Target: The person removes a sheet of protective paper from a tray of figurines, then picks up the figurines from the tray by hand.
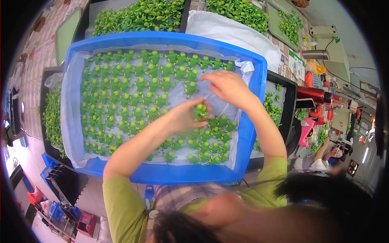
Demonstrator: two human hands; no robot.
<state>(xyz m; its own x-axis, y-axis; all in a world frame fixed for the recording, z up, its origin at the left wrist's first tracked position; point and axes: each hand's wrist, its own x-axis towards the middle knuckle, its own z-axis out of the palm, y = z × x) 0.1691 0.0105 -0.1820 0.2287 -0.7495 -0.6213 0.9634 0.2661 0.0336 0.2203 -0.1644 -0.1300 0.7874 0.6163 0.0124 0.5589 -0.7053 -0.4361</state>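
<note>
Rows of small green toy figures [140, 84] with round, lighter heads stand on the white sheet lining a blue tray [162, 38]. My left hand [187, 115] is palm up over the tray, its fingers curled around a little cluster of green figures [199, 112]. Across from it, to the upper right, my right hand [227, 86] hovers over a bare stretch of the liner [178, 91]. Its fingers are bent and apart, and I make out nothing between them. Close to those fingertips stands one green figure [190, 88].
Black trays of heaped green figures [139, 16] lie behind the blue tray, with more in a black tray at left [54, 117] and right [272, 107]. A red flask [314, 94] and a phone [305, 103] are on the right. Another person [324, 160] sits farther off.
</note>
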